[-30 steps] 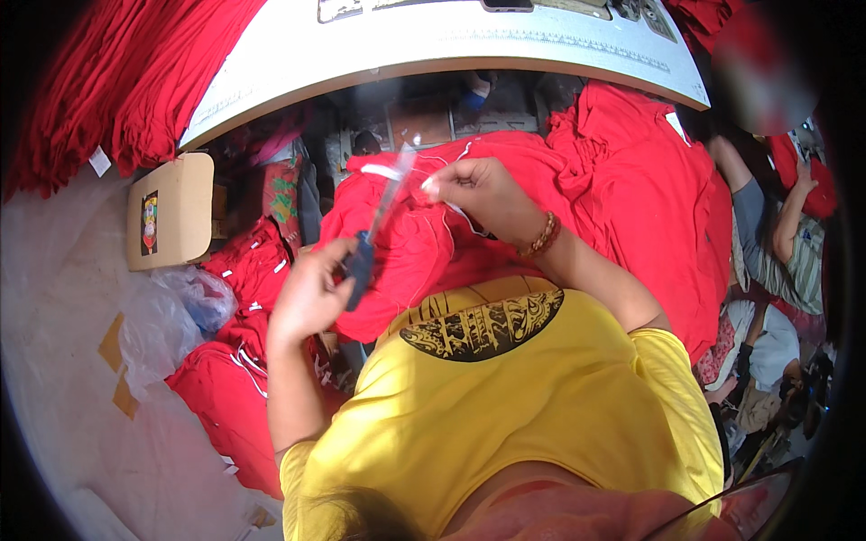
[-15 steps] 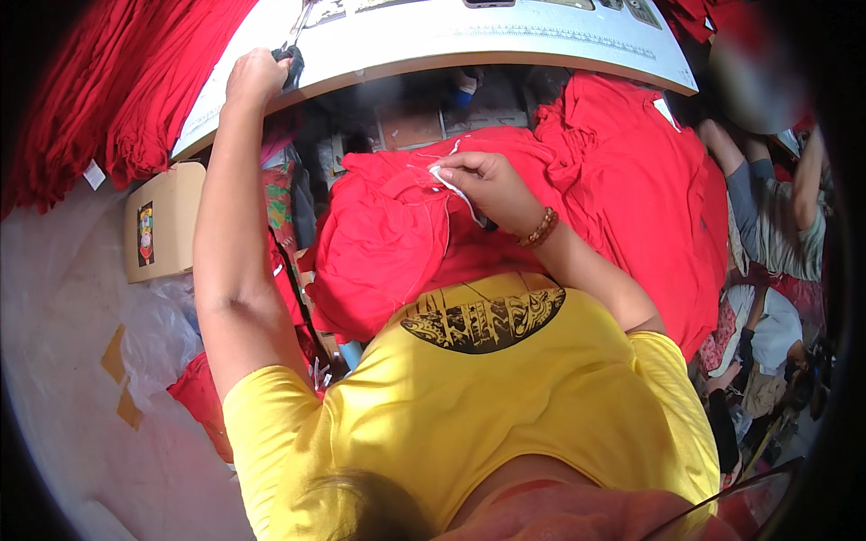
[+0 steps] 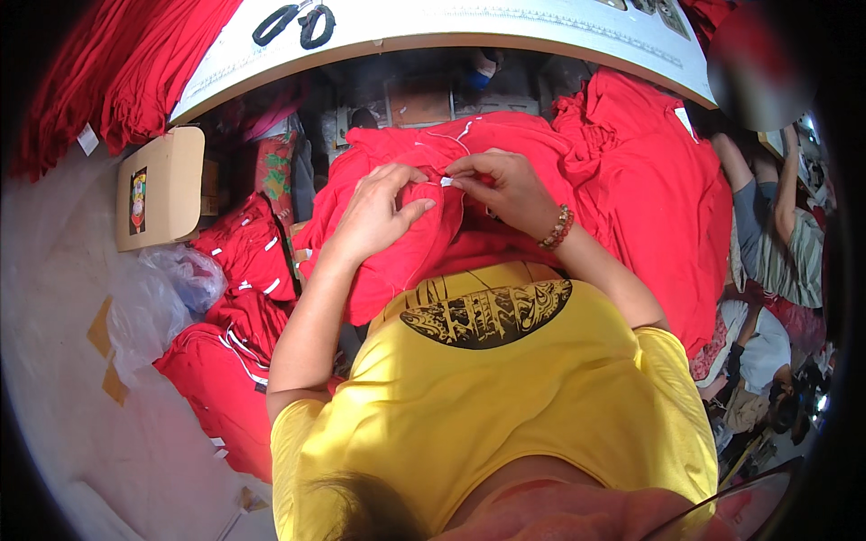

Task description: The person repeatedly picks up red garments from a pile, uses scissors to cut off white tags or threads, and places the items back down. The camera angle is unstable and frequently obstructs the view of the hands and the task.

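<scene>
Red cloth [image 3: 397, 270] lies gathered across my lap, with loose white threads on it. My right hand [image 3: 510, 191], a beaded bracelet at its wrist, pinches a small white strip [image 3: 446, 181] at the cloth's upper part; whether it is a label or tape I cannot tell. Close beside it, my left hand [image 3: 379, 215] has its fingers closed on the red cloth, thumb and forefinger near the strip. Scissors [image 3: 293, 25] with black handles lie on the white table [image 3: 397, 25] ahead, their blades out of view.
Piled red garments hang over the table's left side [image 3: 135, 81]. A cardboard box [image 3: 162, 189] stands at left, above clear plastic [image 3: 153, 298] and more red garments [image 3: 216, 379]. Red cloth [image 3: 649, 207] is heaped at right. Another person [image 3: 776, 216] sits beyond it.
My left hand has left the scissors on the table and come down to the red cloth beside my right hand. The right hand still pinches the white strip.
</scene>
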A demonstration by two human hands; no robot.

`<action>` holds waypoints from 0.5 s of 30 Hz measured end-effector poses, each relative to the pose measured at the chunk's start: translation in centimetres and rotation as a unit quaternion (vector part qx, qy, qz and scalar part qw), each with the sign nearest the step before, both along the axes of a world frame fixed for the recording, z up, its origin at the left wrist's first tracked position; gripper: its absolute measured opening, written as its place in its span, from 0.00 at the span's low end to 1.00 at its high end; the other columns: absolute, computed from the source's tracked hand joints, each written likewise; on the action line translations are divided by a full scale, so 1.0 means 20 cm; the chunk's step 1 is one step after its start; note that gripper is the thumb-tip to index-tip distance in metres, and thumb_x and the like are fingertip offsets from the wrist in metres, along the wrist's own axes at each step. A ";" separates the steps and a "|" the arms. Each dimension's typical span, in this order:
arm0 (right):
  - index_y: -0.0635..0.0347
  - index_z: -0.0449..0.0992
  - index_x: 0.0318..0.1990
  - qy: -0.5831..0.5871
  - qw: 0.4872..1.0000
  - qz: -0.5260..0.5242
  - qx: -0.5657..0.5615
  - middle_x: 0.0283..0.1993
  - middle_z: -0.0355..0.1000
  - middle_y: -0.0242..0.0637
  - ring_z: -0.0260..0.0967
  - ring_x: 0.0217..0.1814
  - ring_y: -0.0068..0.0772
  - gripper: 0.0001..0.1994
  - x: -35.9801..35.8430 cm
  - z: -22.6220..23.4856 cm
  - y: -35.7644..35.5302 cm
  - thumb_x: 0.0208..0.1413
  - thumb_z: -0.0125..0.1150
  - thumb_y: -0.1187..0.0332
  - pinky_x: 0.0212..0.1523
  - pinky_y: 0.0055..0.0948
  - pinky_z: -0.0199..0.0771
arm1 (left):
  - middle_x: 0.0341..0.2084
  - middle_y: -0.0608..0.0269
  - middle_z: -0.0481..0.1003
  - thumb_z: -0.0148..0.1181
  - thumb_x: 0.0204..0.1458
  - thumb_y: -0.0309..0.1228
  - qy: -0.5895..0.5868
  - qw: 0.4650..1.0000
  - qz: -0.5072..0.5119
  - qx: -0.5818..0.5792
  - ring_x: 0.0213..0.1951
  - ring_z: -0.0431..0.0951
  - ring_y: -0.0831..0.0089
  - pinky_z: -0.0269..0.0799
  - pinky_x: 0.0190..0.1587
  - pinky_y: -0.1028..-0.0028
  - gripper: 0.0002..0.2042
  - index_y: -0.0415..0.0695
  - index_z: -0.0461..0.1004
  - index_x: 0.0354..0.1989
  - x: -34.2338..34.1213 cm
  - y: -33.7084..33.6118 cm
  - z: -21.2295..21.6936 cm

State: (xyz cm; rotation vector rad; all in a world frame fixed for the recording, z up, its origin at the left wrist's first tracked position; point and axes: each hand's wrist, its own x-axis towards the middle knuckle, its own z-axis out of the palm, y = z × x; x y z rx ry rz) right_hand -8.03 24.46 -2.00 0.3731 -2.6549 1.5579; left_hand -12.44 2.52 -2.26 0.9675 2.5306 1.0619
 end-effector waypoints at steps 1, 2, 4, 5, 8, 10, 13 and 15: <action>0.55 0.79 0.37 -0.004 1.000 -0.001 0.005 0.30 0.76 0.36 0.71 0.33 0.38 0.07 0.00 0.00 0.00 0.49 0.61 0.69 0.37 0.33 0.70 | 0.37 0.55 0.74 0.64 0.47 0.31 -0.030 0.999 0.001 -0.010 0.39 0.75 0.61 0.69 0.41 0.70 0.14 0.39 0.73 0.40 -0.01 0.01 0.00; 0.56 0.79 0.37 -0.004 1.000 -0.001 0.010 0.31 0.76 0.36 0.72 0.33 0.36 0.07 0.00 0.00 0.01 0.49 0.61 0.69 0.37 0.32 0.71 | 0.38 0.55 0.74 0.64 0.47 0.31 -0.060 0.998 0.002 -0.021 0.39 0.75 0.62 0.69 0.40 0.70 0.13 0.40 0.73 0.40 -0.02 0.02 0.02; 0.57 0.79 0.37 -0.005 1.000 -0.003 0.017 0.31 0.76 0.36 0.73 0.34 0.32 0.07 0.00 0.01 0.01 0.50 0.61 0.69 0.38 0.29 0.72 | 0.37 0.55 0.74 0.63 0.47 0.30 -0.086 0.996 0.009 -0.016 0.38 0.75 0.64 0.69 0.39 0.71 0.12 0.39 0.74 0.39 -0.03 0.05 0.05; 0.59 0.78 0.39 -0.043 0.998 -0.011 -0.042 0.33 0.76 0.35 0.73 0.35 0.27 0.08 0.00 0.00 0.01 0.52 0.61 0.70 0.37 0.26 0.72 | 0.36 0.56 0.74 0.63 0.48 0.30 -0.083 0.996 0.016 0.000 0.38 0.75 0.65 0.69 0.40 0.72 0.11 0.39 0.74 0.38 -0.03 0.06 0.06; 0.64 0.76 0.44 -0.143 0.968 -0.025 -0.206 0.37 0.76 0.32 0.71 0.39 0.18 0.10 0.00 -0.04 0.00 0.55 0.60 0.71 0.37 0.19 0.72 | 0.34 0.56 0.75 0.63 0.48 0.29 -0.067 0.994 0.046 0.080 0.38 0.75 0.67 0.69 0.41 0.73 0.10 0.38 0.75 0.37 -0.03 0.11 0.07; 0.65 0.74 0.46 -0.197 0.932 -0.021 -0.303 0.40 0.76 0.32 0.71 0.41 0.16 0.11 0.01 -0.06 0.01 0.56 0.59 0.72 0.39 0.17 0.72 | 0.32 0.56 0.75 0.62 0.48 0.28 -0.070 0.989 0.059 0.115 0.37 0.76 0.65 0.70 0.41 0.72 0.09 0.38 0.76 0.36 -0.04 0.14 0.07; 0.65 0.73 0.48 -0.173 0.936 -0.028 -0.304 0.39 0.75 0.32 0.71 0.40 0.16 0.12 0.01 -0.10 0.00 0.57 0.59 0.72 0.40 0.15 0.72 | 0.29 0.54 0.75 0.61 0.47 0.28 -0.080 0.989 0.056 0.108 0.36 0.76 0.61 0.70 0.40 0.69 0.08 0.38 0.76 0.34 -0.07 0.16 0.08; 0.65 0.73 0.48 -0.168 0.931 -0.026 -0.324 0.39 0.75 0.32 0.71 0.40 0.16 0.12 0.01 -0.10 -0.01 0.56 0.59 0.72 0.40 0.14 0.72 | 0.30 0.54 0.75 0.60 0.48 0.27 -0.063 0.994 0.040 0.080 0.36 0.76 0.61 0.70 0.41 0.68 0.07 0.37 0.76 0.33 -0.09 0.16 0.09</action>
